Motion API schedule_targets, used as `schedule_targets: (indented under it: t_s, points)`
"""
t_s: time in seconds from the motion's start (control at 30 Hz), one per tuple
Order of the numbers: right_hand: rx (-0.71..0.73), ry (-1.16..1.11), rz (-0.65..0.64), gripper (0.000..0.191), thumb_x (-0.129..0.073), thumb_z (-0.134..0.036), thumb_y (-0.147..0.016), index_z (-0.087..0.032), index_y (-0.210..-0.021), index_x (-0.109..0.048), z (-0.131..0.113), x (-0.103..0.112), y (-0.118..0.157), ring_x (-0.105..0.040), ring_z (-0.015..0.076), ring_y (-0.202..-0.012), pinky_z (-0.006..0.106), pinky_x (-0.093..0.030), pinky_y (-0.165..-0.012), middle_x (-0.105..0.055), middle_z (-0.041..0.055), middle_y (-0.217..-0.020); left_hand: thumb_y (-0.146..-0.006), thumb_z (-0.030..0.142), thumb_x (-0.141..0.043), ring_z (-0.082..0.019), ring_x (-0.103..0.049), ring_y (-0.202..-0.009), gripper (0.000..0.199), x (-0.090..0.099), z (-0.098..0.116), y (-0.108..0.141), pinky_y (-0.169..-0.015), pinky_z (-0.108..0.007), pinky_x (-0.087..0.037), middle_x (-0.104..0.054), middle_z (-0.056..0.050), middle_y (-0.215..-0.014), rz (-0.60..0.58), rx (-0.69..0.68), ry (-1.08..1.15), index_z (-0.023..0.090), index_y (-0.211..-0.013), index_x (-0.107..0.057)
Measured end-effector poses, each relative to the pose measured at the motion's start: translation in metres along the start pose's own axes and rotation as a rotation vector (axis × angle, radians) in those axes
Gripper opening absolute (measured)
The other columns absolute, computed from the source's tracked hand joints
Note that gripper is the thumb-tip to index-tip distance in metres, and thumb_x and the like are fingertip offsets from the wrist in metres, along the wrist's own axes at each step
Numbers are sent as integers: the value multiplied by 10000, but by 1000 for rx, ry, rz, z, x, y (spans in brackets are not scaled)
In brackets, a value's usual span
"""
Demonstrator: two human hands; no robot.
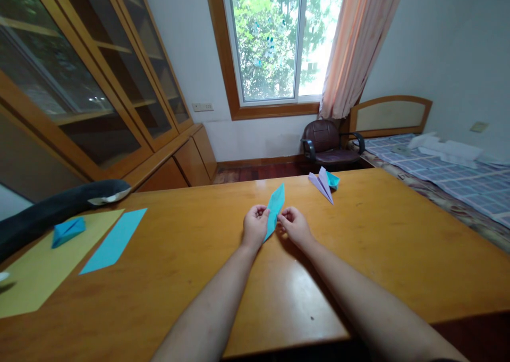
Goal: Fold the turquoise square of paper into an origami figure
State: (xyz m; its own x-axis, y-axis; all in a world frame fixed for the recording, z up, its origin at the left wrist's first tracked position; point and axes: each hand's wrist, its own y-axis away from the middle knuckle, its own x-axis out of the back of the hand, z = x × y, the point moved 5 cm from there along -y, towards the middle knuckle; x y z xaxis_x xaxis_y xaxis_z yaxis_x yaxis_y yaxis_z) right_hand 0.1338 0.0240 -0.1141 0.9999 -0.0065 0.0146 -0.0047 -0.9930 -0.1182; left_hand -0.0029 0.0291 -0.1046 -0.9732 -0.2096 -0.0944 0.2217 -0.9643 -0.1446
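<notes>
A folded turquoise paper [275,201], long and pointed at its ends, is held upright at a tilt above the middle of the table. My left hand [255,226] is closed on its left side, with the thumb lying across the near face. On the right edge, the fingertips of my right hand [294,226] pinch the same paper. Beyond my hands, near the table's far edge, lie a lilac paper plane [322,185] and a small folded turquoise paper piece [332,179] touching it.
The wooden table [378,255] carries a yellow sheet [35,282], a flat turquoise strip [115,240] and a folded blue paper [68,231] on the left. A long dark object [51,208] lies behind them. A chair [324,141] and a bed [442,160] stand beyond.
</notes>
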Motion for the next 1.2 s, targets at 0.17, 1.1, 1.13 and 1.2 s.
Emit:
schedule_targets:
  t_s: [0.17,1.1,1.13,1.2]
  points:
    - [5,-99,23,243,-611,-401,-678,-206,-703,-469,-1,-3,-1,-454,105,-447,222,-354,-427,-508,-52,-532,-685,306,-656,-119,-585,-648,230,-9,-1,5,-595,-216,-466,-597,-13,-723,-21,0,94,155,-807,-534]
    - [287,244,131,150,-518,-271,-779,-195,-860,-619,-31,13,8,-599,167,-727,276,-476,-670,-665,41,-814,-668,316,-665,-111,-537,-554,197,-10,4,8,-550,-213,-412,-621,-16,-616,-181,-2,-41,124,-674,-622]
    - [297,253,131,133,-522,-268,-776,-197,-847,-609,-33,13,8,-593,166,-726,273,-468,-663,-657,39,-809,-672,300,-658,-119,-555,-571,179,-10,5,7,-566,-219,-430,-634,-24,-633,-164,-17,-42,124,-686,-625]
    - [328,263,129,95,-529,-253,-771,-199,-829,-582,-36,12,9,-585,165,-749,272,-459,-672,-641,37,-820,-679,269,-645,-136,-591,-622,153,-9,6,8,-609,-234,-463,-662,-46,-691,-142,-48,-45,123,-723,-638]
